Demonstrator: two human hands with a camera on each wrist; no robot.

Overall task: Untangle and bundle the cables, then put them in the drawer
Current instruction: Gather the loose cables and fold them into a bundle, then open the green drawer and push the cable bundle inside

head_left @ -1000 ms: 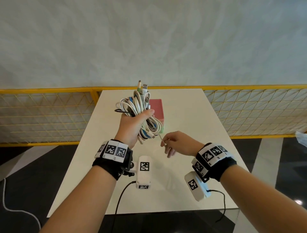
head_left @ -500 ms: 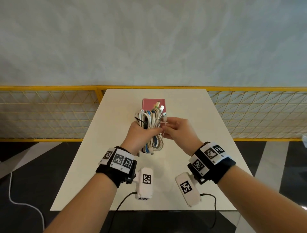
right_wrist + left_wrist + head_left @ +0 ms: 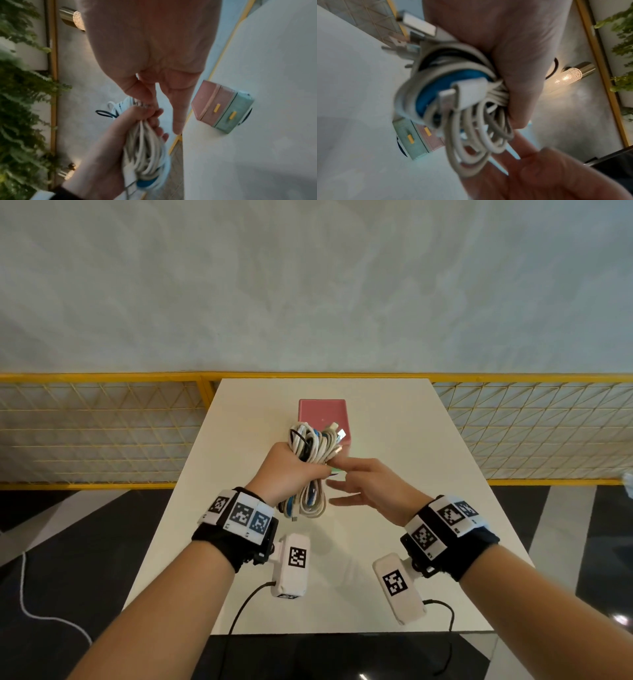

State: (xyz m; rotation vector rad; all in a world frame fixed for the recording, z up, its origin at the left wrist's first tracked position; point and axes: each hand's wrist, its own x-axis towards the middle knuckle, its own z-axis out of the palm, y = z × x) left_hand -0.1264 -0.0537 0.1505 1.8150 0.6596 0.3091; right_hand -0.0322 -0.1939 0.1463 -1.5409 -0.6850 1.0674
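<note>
My left hand (image 3: 291, 465) grips a coiled bundle of white, blue and black cables (image 3: 313, 445) round its middle, upright above the table. Plugs stick out at its top. My right hand (image 3: 363, 481) is against the bundle's right side. Its thumb and forefinger (image 3: 147, 98) pinch a thin pale tie (image 3: 512, 150) at the bundle (image 3: 147, 146), while the other fingers stay straight. Behind the bundle stands the small drawer box (image 3: 322, 414), pink on top. Its pink and green drawers (image 3: 223, 108), both with yellow handles, are closed. The wrist view shows the coils (image 3: 453, 102) close up in my left fingers (image 3: 518, 70).
The white table (image 3: 394, 440) ends at a yellow mesh railing (image 3: 102, 433) on the far side. Wrist cameras and their black leads hang below both wrists over the table's near edge (image 3: 342, 632). A white cord (image 3: 34, 607) lies on the dark floor at left.
My left hand lowered the bundle towards the table. My right hand came up from the near right to the bundle's side and now spreads its lower fingers.
</note>
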